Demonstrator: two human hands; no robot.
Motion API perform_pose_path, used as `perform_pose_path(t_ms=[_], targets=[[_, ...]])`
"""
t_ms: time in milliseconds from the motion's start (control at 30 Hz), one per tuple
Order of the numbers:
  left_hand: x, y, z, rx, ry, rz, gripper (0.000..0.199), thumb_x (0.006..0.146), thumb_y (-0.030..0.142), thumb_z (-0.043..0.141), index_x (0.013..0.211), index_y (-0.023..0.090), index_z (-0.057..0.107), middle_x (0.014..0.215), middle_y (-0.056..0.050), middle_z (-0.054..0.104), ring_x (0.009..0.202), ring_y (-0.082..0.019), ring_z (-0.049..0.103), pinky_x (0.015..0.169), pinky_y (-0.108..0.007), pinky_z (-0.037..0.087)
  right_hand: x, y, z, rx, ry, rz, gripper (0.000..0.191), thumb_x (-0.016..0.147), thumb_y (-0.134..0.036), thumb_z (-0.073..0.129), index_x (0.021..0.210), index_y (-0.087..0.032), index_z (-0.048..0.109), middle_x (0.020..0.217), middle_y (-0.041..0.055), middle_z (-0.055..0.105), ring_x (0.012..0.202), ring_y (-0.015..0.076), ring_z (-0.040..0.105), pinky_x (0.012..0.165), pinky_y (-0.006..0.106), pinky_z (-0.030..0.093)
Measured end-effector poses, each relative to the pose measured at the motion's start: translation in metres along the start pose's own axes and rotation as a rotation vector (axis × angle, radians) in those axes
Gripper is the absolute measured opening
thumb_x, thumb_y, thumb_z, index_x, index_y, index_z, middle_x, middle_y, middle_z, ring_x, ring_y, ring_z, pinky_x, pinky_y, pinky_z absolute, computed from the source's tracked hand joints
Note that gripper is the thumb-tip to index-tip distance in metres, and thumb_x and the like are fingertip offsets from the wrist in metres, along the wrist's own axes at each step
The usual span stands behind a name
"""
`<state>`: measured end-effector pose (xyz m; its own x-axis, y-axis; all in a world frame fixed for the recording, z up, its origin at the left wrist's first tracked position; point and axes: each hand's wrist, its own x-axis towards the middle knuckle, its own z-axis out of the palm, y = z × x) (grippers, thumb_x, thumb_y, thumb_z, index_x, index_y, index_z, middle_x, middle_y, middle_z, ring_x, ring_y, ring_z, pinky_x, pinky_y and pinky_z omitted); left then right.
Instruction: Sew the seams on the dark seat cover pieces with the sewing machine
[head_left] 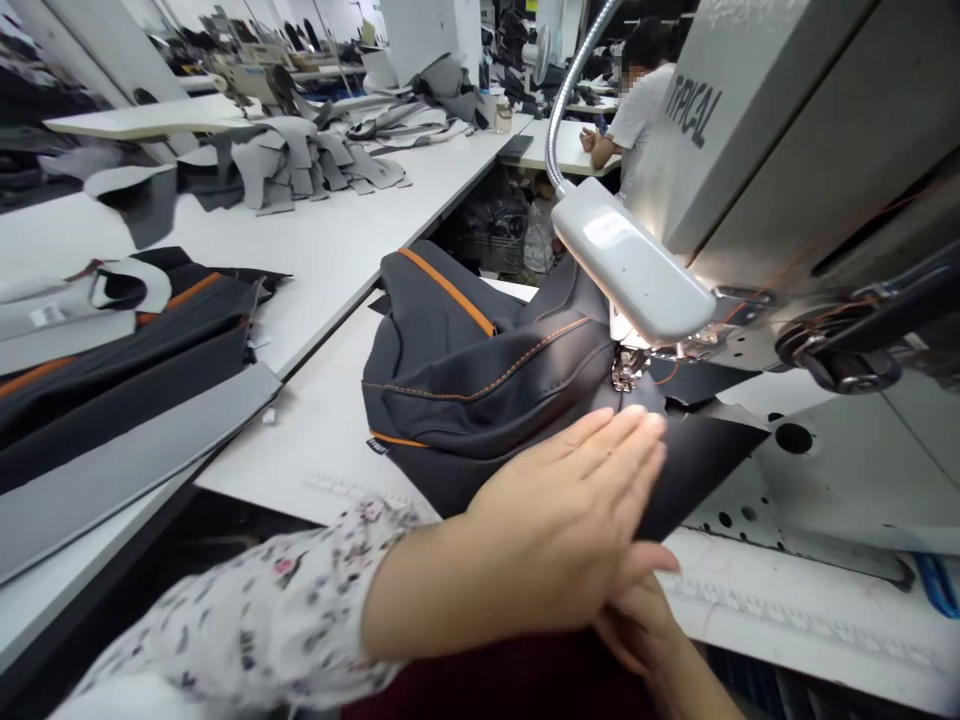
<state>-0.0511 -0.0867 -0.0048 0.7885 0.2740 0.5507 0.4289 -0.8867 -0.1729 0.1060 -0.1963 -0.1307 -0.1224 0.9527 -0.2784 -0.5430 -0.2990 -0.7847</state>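
Left hand [562,495] open, flat on dark orange-stitched fabric [480,390] by presser foot [627,370], right hand [637,625] below, grip unclear

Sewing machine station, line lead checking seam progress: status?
Left hand flat on dark grey orange-piped cover, beside presser foot. Right hand below it, at cover's edge. Lamp head overhangs foot.
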Motion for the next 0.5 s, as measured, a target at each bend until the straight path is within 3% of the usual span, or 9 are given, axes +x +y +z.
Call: perform_pose_path(t_ms=[67,167,233,333,400,500], targets=[[0.004,0.008,0.014,0.092,-0.162,0.019,0.069,0.11,0.056,0.042,0.141,-0.003,0.062,0.149,-0.022,0.061,0.143,-0.031,0.056,0.124,-0.042,0.038,-0.005,0.004,0.003,0.013,-0.011,-0.017,0.036,0.076,-0.058,0.085,0.088,-0.026,0.077,0.076,0.0053,0.073,0.08,0.026,0.07,0.083,0.045,0.061],[0.0,0.002,0.022,0.118,-0.306,0.04,0.068,0.11,0.055,0.043,0.147,0.0,0.058,0.157,-0.018,0.055,0.148,-0.031,0.051,0.126,-0.043,0.035,-0.015,0.014,-0.006,0.032,0.011,-0.075,0.03,0.087,-0.052,0.077,0.099,-0.024,0.077,0.085,0.0047,0.071,0.079,0.0189,0.065,0.081,0.035,0.059],[-0.003,-0.004,0.018,0.117,-0.325,0.07,0.066,0.11,0.053,0.042,0.147,0.001,0.058,0.159,-0.017,0.053,0.15,-0.031,0.048,0.126,-0.043,0.034,-0.018,0.02,-0.016,0.048,0.017,-0.091,0.024,0.091,-0.048,0.075,0.098,-0.024,0.076,0.088,0.005,0.071,0.081,0.0182,0.064,0.083,0.035,0.058],[-0.003,-0.007,0.007,0.13,-0.326,0.097,0.065,0.111,0.053,0.041,0.142,0.002,0.064,0.159,-0.019,0.052,0.143,-0.033,0.055,0.119,-0.044,0.039,-0.016,0.023,-0.03,0.077,-0.006,-0.08,0.023,0.093,-0.043,0.074,0.11,-0.029,0.075,0.103,0.006,0.074,0.101,0.0224,0.067,0.097,0.042,0.058],[0.0,-0.006,0.002,0.146,-0.34,0.115,0.062,0.111,0.053,0.04,0.135,0.005,0.07,0.157,-0.02,0.055,0.138,-0.034,0.059,0.113,-0.044,0.042,-0.014,0.022,-0.037,0.084,-0.003,-0.092,0.031,0.093,-0.042,0.072,0.123,-0.032,0.072,0.112,0.0067,0.074,0.114,0.0252,0.066,0.104,0.046,0.056],[0.006,-0.006,-0.002,0.159,-0.352,0.119,0.062,0.111,0.055,0.039,0.127,0.01,0.077,0.154,-0.02,0.058,0.133,-0.034,0.063,0.109,-0.044,0.042,-0.012,0.019,-0.046,0.083,0.043,-0.109,0.045,0.093,-0.044,0.072,0.136,-0.032,0.066,0.117,0.0096,0.075,0.117,0.0293,0.067,0.107,0.052,0.055]])
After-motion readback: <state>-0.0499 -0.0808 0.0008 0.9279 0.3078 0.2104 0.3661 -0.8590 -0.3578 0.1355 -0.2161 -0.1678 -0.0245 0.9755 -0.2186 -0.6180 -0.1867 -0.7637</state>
